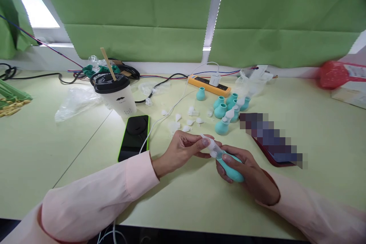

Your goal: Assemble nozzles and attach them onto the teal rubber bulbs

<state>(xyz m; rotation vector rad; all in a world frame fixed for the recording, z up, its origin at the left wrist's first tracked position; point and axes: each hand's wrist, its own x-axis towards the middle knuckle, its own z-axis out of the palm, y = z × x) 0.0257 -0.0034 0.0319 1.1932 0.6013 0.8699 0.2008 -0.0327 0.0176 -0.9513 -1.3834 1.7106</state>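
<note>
- In a narrow grip, the left hand (185, 150) pinches a translucent nozzle (212, 148), its fingers masking part of the piece.
- The right hand (251, 171) has its grip wrapped around a teal bulb (235, 173) above the surface (183, 202); the nozzle meets the bulb's neck, how firmly cannot be told.
- Just beyond, small white pieces (190, 122) lie scattered, their details hard to make out.
- More teal bulbs (220, 111) stand clustered, the front ones partly hiding those behind.
- Pixelation obscures a red-edged object (270, 144) at right.
- A white cable (156, 121) crosses a phone (132, 142) at left.
- A blurred red bundle (336, 76) is cut off by the frame's right edge.
</note>
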